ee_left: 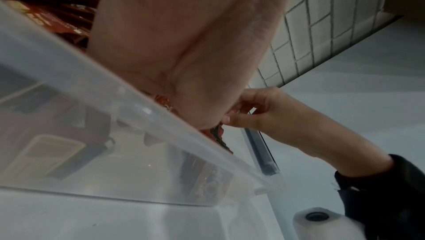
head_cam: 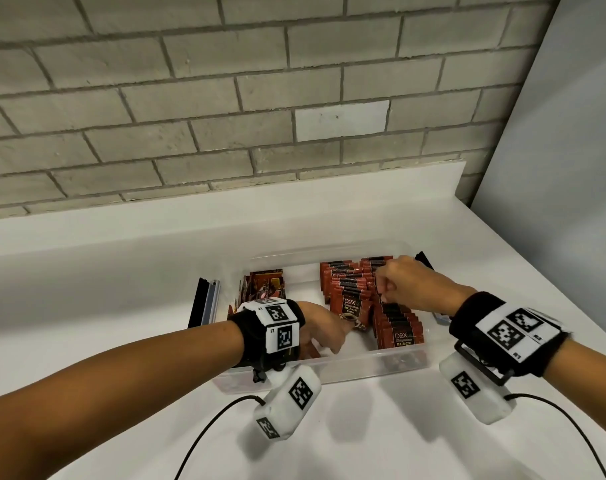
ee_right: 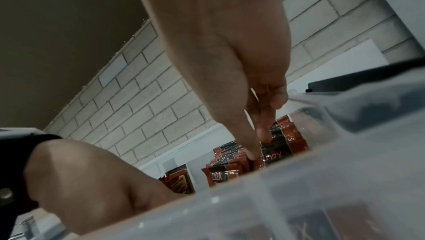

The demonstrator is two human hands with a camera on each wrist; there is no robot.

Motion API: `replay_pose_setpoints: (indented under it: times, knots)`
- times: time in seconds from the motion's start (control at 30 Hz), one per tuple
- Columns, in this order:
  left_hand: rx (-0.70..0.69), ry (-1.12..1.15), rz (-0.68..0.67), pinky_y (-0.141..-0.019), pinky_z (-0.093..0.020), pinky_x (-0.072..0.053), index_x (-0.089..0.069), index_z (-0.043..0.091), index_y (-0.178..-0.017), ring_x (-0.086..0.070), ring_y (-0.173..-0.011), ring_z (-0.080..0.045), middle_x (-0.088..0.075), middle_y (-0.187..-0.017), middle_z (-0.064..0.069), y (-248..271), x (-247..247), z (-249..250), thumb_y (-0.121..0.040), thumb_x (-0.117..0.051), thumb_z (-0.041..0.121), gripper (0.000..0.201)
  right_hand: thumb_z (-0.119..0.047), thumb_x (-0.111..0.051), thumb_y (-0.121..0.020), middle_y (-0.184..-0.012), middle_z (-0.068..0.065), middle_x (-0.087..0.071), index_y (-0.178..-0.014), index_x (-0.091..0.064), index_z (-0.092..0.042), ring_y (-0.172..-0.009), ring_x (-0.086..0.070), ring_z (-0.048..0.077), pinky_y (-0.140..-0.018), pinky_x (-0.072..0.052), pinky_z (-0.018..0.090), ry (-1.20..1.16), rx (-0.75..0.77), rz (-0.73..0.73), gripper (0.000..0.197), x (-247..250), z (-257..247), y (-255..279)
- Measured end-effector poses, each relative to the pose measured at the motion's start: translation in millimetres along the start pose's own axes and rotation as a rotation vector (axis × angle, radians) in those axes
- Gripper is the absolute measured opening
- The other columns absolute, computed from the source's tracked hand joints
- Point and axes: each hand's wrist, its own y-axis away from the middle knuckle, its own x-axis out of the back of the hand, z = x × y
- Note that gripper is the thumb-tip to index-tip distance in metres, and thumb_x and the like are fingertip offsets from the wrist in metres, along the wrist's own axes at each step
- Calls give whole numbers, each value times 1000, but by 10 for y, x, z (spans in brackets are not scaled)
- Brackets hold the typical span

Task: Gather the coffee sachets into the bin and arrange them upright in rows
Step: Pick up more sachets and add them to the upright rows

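Note:
A clear plastic bin [head_cam: 329, 370] stands on the white counter. Red and black coffee sachets stand upright in a middle row [head_cam: 346, 292] and a right row [head_cam: 398, 323]. A looser bunch of sachets [head_cam: 267, 282] leans at the bin's left end. My right hand [head_cam: 381, 289] is over the right row, and its thumb and curled fingers [ee_right: 264, 134] pinch the tops of sachets there. My left hand [head_cam: 332, 337] reaches down inside the bin by the middle row's front sachet. Its fingertips are hidden by the hand and by the bin wall [ee_right: 299, 189].
A black and clear strip [head_cam: 204, 299] lies against the bin's left side, and a dark object [head_cam: 424, 259] sits behind its right corner. The brick wall runs along the back and a grey wall closes the right. Two wrist cables [head_cam: 208, 427] trail over the near counter.

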Motion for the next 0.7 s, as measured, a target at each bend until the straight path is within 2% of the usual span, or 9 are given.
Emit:
replay_pose_setpoints:
  times: [0.13,0.2,0.27,0.33,0.43,0.47,0.53,0.6,0.7]
  knots:
    - [-68,71,7,-101,-39,-43,-23,35,-150,-36,-135,-32,-19,-157,-9,110,19,7,-95,-37,-6,70,-24,-74,-82,-78,-5,-54,-85,-60,-9,-75,-54,13,-59,-38,18,47,-5,-60,21,-39,-66,-24]
    - [-85,-3,28,-100,-36,-43,-24,35,-150,-37,-134,-32,-21,-156,-9,170,50,30,-94,-35,-8,71,-26,-71,-85,-78,-3,-53,-79,-57,-10,-77,-54,16,-54,-33,16,119,0,-82,22,-79,-117,-33]
    - [-99,-86,48,-106,-34,-37,-23,31,-151,-34,-137,-29,-21,-157,-8,193,95,43,-92,-34,-9,72,-26,-68,-88,-71,-6,-44,-68,-47,-17,-76,-50,16,-50,-26,15,165,-6,-82,30,-110,-158,-34]
    - [-105,-111,69,-113,-33,-28,-23,29,-151,-24,-142,-27,-17,-159,-9,189,129,30,-92,-36,-10,73,-24,-66,-89,-71,-8,-43,-64,-38,-21,-78,-51,18,-54,-30,19,159,-20,-74,38,-109,-182,-39]
    - [-120,-117,86,-114,-36,-27,-27,36,-149,-24,-142,-30,-10,-160,-12,91,135,7,-86,-43,-12,81,-20,-66,-89,-94,7,-62,-78,-52,-15,-92,-61,26,-70,-40,27,134,-32,-60,19,-78,-211,-29]
    - [-128,-116,79,-114,-36,-28,-28,41,-147,-25,-141,-31,-6,-160,-13,49,129,7,-83,-43,-14,85,-20,-66,-89,-100,11,-63,-86,-58,-12,-95,-62,27,-72,-41,28,125,-33,-53,12,-75,-219,-23]
    - [-135,-98,92,-114,-35,-31,-29,45,-145,-29,-138,-29,-3,-160,-14,-3,125,19,-80,-41,-14,89,-20,-66,-89,-104,12,-63,-94,-61,-8,-94,-61,27,-72,-42,28,112,-40,-41,14,-82,-224,-14]
    - [-144,-67,128,-111,-38,-35,-31,46,-144,-34,-134,-28,-9,-160,-13,-34,129,14,-81,-40,-13,87,-20,-66,-88,-102,12,-63,-92,-61,-10,-89,-60,26,-70,-41,28,97,-42,-29,13,-99,-216,-22]
    - [-192,-28,107,-113,-35,-33,-34,43,-144,-31,-137,-26,-14,-158,-12,-24,129,-35,-80,-36,-16,87,-22,-67,-88,-99,11,-65,-83,-57,-12,-86,-62,24,-69,-41,27,95,-45,-14,14,-124,-195,-43]
